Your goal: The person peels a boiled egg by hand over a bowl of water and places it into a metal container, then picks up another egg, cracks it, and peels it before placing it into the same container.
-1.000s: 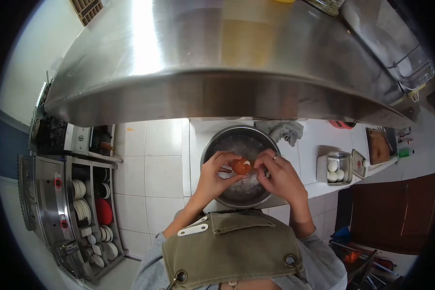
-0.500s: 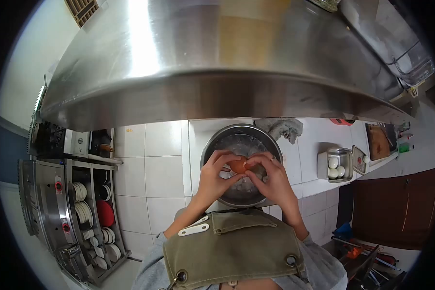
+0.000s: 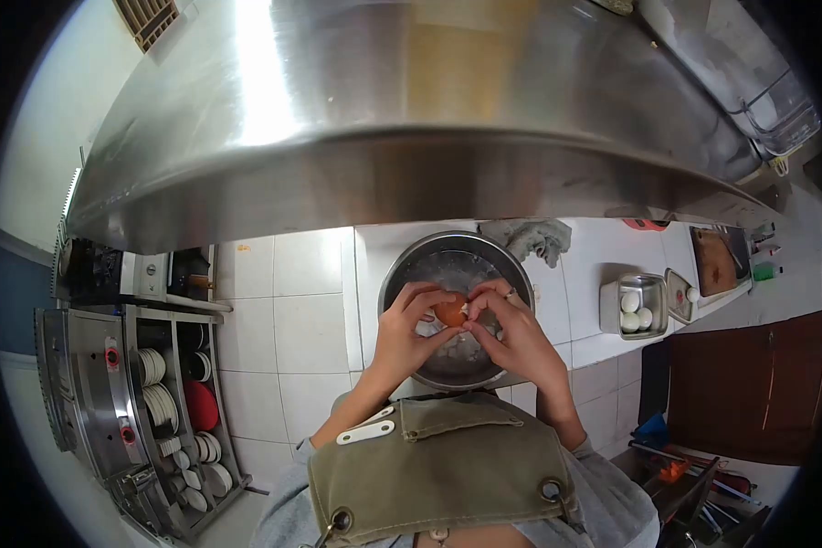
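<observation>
A brown egg (image 3: 450,310) is held between my two hands, over a round metal bowl (image 3: 402,262) with water and whitish pieces in it. My left hand (image 3: 409,331) has its fingers closed round the egg's left side. At the egg's right end, the thumb and fingers of my right hand (image 3: 513,331) pinch together, and a small pale patch shows in the shell there. To the right, a metal container (image 3: 658,297) holds several peeled white eggs (image 3: 630,302). Its lid (image 3: 679,294) lies beside it with one more white egg on it.
A steel hood (image 3: 356,173) hangs low across the upper view. Behind the bowl lies a grey cloth (image 3: 541,240). A cutting board (image 3: 714,260) sits at the far right of the white counter (image 3: 603,315). On the left stands a rack (image 3: 237,475) of plates near a stove (image 3: 91,265).
The fingers of my right hand have shifted slightly at the egg's right end, and more of a pale patch shows there. My left hand stays in place round the egg.
</observation>
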`<act>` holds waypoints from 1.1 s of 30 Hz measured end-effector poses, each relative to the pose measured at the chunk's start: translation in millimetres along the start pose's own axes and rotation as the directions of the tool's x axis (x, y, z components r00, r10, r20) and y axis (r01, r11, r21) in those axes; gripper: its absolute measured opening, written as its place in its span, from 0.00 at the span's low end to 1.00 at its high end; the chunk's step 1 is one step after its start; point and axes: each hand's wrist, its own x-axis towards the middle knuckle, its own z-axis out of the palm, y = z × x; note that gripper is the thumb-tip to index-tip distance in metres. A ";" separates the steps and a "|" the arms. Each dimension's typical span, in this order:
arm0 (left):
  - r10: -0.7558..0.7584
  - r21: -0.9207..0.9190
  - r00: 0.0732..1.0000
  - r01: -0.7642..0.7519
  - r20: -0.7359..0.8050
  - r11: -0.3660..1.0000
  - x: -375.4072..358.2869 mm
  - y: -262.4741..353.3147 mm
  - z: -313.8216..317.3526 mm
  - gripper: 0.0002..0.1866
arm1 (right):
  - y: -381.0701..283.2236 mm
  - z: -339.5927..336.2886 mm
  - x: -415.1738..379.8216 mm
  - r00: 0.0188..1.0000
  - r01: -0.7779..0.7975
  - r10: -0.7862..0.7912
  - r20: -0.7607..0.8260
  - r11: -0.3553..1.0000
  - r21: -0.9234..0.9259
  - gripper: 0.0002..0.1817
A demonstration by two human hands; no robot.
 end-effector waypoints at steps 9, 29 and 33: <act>-0.024 -0.014 1.000 0.024 -0.011 1.000 -0.2 -0.5 0.6 0.24 | 5.5 2.3 -2.4 0.998 -0.050 0.048 -0.046 0.998 -0.026 0.08; -0.103 -0.040 0.994 0.101 -0.047 0.994 0.5 -0.2 0.0 0.25 | 4.6 14.1 -1.2 0.988 -0.075 0.084 -0.127 0.994 0.074 0.17; -0.107 0.009 0.993 0.107 -0.041 0.994 -0.3 -1.3 0.6 0.29 | 11.7 27.2 -4.6 0.975 0.041 -0.048 -0.218 0.999 -0.036 0.17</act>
